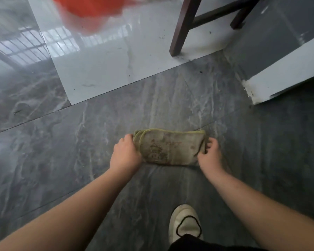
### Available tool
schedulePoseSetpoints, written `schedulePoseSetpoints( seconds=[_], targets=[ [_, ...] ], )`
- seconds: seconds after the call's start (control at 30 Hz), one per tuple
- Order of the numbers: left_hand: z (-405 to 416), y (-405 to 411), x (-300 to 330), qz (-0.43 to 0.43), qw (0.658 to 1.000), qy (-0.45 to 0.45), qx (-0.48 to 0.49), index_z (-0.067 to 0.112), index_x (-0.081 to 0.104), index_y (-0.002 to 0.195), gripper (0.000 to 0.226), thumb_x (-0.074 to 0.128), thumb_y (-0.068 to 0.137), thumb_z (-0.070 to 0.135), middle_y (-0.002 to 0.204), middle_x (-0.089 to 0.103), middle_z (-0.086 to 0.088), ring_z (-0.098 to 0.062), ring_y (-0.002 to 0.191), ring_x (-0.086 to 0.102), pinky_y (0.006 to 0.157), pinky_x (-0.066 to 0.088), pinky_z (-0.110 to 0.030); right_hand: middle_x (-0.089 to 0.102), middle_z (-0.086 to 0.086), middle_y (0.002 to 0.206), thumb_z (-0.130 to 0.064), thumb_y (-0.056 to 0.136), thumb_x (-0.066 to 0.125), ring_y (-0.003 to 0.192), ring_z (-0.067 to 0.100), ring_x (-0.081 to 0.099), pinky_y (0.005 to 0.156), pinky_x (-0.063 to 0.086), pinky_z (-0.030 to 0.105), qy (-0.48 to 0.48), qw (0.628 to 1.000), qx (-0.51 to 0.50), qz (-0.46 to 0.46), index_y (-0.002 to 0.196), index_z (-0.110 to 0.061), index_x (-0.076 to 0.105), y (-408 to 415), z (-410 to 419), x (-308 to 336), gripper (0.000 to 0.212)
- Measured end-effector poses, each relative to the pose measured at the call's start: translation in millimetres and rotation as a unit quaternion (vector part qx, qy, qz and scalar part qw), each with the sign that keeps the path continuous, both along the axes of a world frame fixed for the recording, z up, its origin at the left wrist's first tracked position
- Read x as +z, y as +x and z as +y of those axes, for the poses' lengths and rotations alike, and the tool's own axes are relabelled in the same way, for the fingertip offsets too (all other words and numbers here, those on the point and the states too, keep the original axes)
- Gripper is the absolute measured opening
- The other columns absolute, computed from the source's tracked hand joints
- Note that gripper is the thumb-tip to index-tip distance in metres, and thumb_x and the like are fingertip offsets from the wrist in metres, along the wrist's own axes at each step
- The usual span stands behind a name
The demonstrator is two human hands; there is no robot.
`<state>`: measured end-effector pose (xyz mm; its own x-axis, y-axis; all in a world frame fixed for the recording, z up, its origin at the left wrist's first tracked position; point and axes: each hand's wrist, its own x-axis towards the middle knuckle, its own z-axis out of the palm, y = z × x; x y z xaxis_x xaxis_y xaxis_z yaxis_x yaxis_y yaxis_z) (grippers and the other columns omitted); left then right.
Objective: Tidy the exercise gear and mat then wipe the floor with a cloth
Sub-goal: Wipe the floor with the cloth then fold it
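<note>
A folded, stained yellowish cloth (169, 146) lies on the dark grey marble floor (80, 142) in the middle of the view. My left hand (125, 153) grips the cloth's left end with curled fingers. My right hand (209, 153) pinches its right end, fingers curled round the edge. Both forearms reach forward from the bottom of the view. No exercise gear or mat is in sight.
A pale glossy tile area (98, 60) lies beyond the cloth. A dark wooden furniture leg (183, 28) stands on it at upper right. A blurred red object (91, 8) is at the top. A white-edged panel (279, 73) sits at right. My shoe (185, 223) is below.
</note>
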<state>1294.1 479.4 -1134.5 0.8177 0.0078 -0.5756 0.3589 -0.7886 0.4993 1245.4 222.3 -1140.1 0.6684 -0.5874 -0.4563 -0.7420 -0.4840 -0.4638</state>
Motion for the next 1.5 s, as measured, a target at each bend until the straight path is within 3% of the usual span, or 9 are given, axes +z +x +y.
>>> schedulePoseSetpoints(
  seconds=[0.1,0.17,0.23,0.3,0.5,0.73,0.93,1.27,1.5],
  targets=[
    [-13.4,-9.8,-2.6,-0.189,0.962,0.044,-0.192,0.011,0.047,0.138,0.058,0.047,0.081,0.020,0.142,0.049,-0.013,-0.033,0.137,0.037,0.114,0.033,-0.043,0.043,0.013,0.145,-0.009,0.079,0.058,0.132,0.033,0.042,0.113,0.032,0.044,-0.163,0.956,0.220,-0.106,0.136,-0.010,0.047,-12.3,7.0,5.9,0.058],
    [-29.3,-13.4,-17.6,-0.193,0.937,0.036,-0.290,0.014,0.044,0.145,0.065,0.044,0.081,0.026,0.154,0.040,-0.013,-0.036,0.147,0.025,0.120,0.025,-0.049,0.037,0.011,0.155,-0.021,0.085,0.048,0.144,0.030,0.031,0.120,0.020,0.041,-0.169,0.904,0.378,-0.104,0.145,-0.011,0.042,-17.0,13.0,-12.8,0.061],
    [-41.6,-18.2,-35.4,-0.135,0.922,0.064,-0.357,0.021,0.028,0.155,0.067,0.041,0.090,0.035,0.164,0.022,-0.009,-0.036,0.152,0.008,0.122,0.011,-0.053,0.024,0.009,0.162,-0.036,0.091,0.038,0.150,0.027,0.019,0.120,0.013,0.042,-0.162,0.880,0.446,-0.024,0.153,-0.013,0.030,-18.8,19.8,-34.0,0.067],
    [-44.9,-24.5,-52.9,-0.100,0.915,0.097,-0.379,0.026,0.013,0.158,0.067,0.028,0.096,0.045,0.166,0.010,-0.006,-0.034,0.152,-0.002,0.122,0.001,-0.053,0.017,0.012,0.164,-0.045,0.091,0.034,0.152,0.029,0.012,0.120,0.009,0.043,-0.173,0.873,0.456,0.033,0.155,-0.012,0.023,-19.2,21.7,-48.4,0.073],
    [-52.0,-11.1,-77.1,-0.146,0.912,0.129,-0.361,0.033,0.022,0.156,0.064,0.031,0.095,0.052,0.163,0.025,-0.004,-0.032,0.151,0.017,0.118,0.006,-0.053,0.012,0.015,0.164,-0.051,0.091,0.036,0.152,0.031,0.009,0.120,0.011,0.048,-0.193,0.882,0.426,0.057,0.157,-0.011,0.019,-4.6,16.9,-65.4,0.079],
    [-86.4,67.3,-83.9,-0.151,0.903,0.133,-0.381,0.042,-0.006,0.155,0.065,0.023,0.099,0.057,0.166,-0.007,0.003,-0.027,0.152,-0.012,0.119,-0.013,-0.053,-0.006,0.007,0.166,-0.059,0.093,0.025,0.153,0.025,-0.007,0.122,-0.004,0.045,-0.213,0.879,0.423,0.051,0.157,-0.020,-0.004,64.7,-27.5,-81.4,0.080],
    [-114.4,141.6,-80.8,-0.154,0.886,0.147,-0.411,0.045,-0.017,0.151,0.066,0.020,0.099,0.060,0.165,-0.016,0.004,-0.026,0.151,-0.020,0.119,-0.013,-0.054,-0.030,-0.002,0.158,-0.060,0.094,0.015,0.150,0.020,-0.021,0.120,-0.015,0.042,-0.199,0.887,0.413,0.053,0.151,-0.027,-0.022,129.8,-56.7,-79.6,0.076],
    [-154.8,250.9,-76.3,-0.135,0.886,0.151,-0.416,0.048,-0.015,0.151,0.064,0.021,0.100,0.058,0.165,-0.018,0.006,-0.023,0.150,-0.022,0.119,-0.014,-0.051,-0.015,0.000,0.166,-0.058,0.096,0.029,0.152,0.021,-0.014,0.121,-0.011,0.042,-0.195,0.911,0.360,0.050,0.157,-0.028,-0.008,238.9,-84.1,-79.2,0.077],
    [-163.9,270.1,-79.4,-0.143,0.877,0.166,-0.428,0.045,-0.016,0.152,0.063,0.017,0.099,0.059,0.165,-0.020,0.003,-0.025,0.150,-0.021,0.119,-0.011,-0.054,-0.020,-0.001,0.164,-0.061,0.096,0.026,0.150,0.019,-0.019,0.121,-0.011,0.042,-0.195,0.912,0.348,0.093,0.156,-0.029,-0.011,262.2,-87.1,-76.3,0.078]
  ],
)
